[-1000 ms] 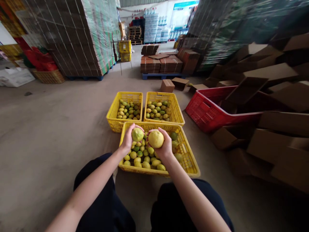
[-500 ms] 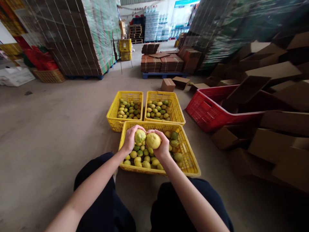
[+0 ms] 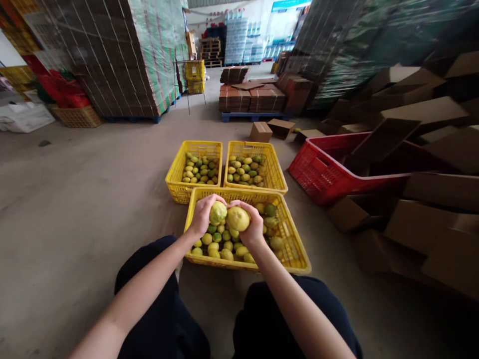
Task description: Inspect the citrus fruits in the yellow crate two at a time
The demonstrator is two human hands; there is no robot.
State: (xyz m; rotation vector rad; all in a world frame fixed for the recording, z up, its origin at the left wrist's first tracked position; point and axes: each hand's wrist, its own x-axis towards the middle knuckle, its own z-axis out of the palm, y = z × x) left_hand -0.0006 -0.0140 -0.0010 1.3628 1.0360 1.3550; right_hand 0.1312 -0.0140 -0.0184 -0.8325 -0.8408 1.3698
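Cupping left hand (image 3: 202, 215): curled round greener fruit (image 3: 218, 213), fingers (image 3: 217, 198) close together over the far side; thumb position impossible to tell.
Right hand (image 3: 255, 223): closed round yellower fruit (image 3: 238, 219), fingers bent and held together along the far and outer sides; thumb also unclear.
Fruit place: raised over front crate (image 3: 299, 255) at 12 o'clock, side by side and very near each other; contact impossible to tell.
Fruit weight: probably light to moderate, easy for one palm each.
Fruit feel: likely firm, with slight give in the rind; perhaps a little slick, and prone to bruising if dropped or squeezed hard.
Fruit hold: best taken round the widest part, palm behind, with light even pressure.
Greener fruit look: yellow-green, lumpy, uneven skin.
Yellower fruit look: pale yellow, rounder, seemingly bigger, fairly smooth, with a soft sheen.
Loose fruit (image 3: 226, 255): green to yellow, heaped inside front crate beneath both hands.
Yellow crates behind: left one (image 3: 175, 175) towards 11 o'clock, right one (image 3: 277, 172) just past 12, both holding similar fruit.
Red crate (image 3: 318, 174): towards 1 o'clock, among cardboard boxes (image 3: 419, 224) spreading to 2.
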